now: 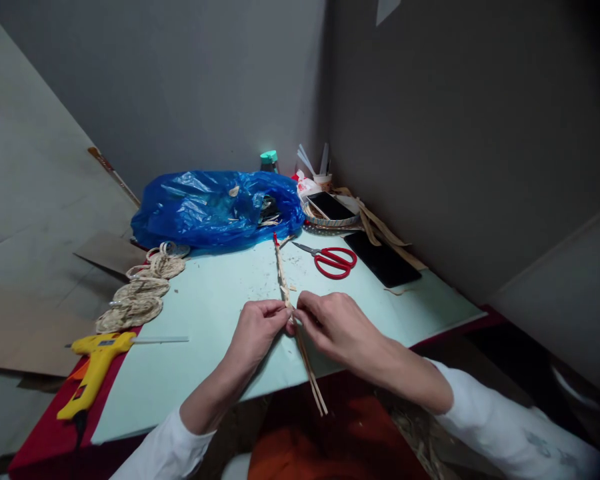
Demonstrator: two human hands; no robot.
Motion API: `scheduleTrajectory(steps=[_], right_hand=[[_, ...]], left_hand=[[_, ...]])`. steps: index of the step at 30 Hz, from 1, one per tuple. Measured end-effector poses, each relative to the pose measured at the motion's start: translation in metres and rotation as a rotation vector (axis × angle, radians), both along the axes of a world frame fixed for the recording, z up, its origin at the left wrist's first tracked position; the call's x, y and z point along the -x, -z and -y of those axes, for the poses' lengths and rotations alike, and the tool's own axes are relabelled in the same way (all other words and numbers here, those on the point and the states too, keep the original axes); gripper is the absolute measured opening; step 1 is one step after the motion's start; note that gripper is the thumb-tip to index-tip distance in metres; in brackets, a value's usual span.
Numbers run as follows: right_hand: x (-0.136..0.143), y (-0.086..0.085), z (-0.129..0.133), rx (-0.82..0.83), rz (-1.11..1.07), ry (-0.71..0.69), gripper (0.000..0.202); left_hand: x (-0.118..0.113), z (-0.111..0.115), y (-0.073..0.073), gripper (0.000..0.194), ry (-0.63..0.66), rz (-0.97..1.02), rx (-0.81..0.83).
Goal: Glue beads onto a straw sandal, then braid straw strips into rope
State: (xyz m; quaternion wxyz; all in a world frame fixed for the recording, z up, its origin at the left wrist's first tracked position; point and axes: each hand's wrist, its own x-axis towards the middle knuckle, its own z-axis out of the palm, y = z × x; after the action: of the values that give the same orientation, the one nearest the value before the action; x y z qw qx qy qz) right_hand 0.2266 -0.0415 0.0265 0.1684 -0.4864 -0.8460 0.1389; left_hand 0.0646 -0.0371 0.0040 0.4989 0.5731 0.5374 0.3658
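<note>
A narrow braid of pale, straw-like strips [281, 270] runs from the middle of the table toward me. At its far end is a small red piece [275, 239], seemingly a clip or tie. My left hand [260, 327] pinches the near part of the braid between thumb and fingers. Close against it, the bent fingers of my right hand [337, 323] are closed at the same spot, apparently on a strip; the fingertips partly hide it. Loose strands [311, 377] hang below my hands past the table edge. Red-handled scissors [337, 261] lie beyond my right hand.
Behind the braid sits a blue plastic bag [190, 207]. Small woven sandals [140, 293] line the left edge, near a yellow glue gun [97, 363]. To the right lie a black tablet-like slab [383, 259] and a phone [333, 205] on a round tray. Walls close off the back.
</note>
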Motion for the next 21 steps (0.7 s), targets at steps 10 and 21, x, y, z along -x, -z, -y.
scheduleTrajectory(steps=[10,21], right_hand=[[0.031,0.025,0.042,-0.303,0.234,-0.199,0.025],[0.001,0.022,0.015,-0.266,-0.100,-0.051,0.014]], left_hand=[[0.009,0.007,-0.004,0.025,-0.043,0.306,0.189],[0.014,0.007,-0.002,0.031,0.050,0.414,0.188]])
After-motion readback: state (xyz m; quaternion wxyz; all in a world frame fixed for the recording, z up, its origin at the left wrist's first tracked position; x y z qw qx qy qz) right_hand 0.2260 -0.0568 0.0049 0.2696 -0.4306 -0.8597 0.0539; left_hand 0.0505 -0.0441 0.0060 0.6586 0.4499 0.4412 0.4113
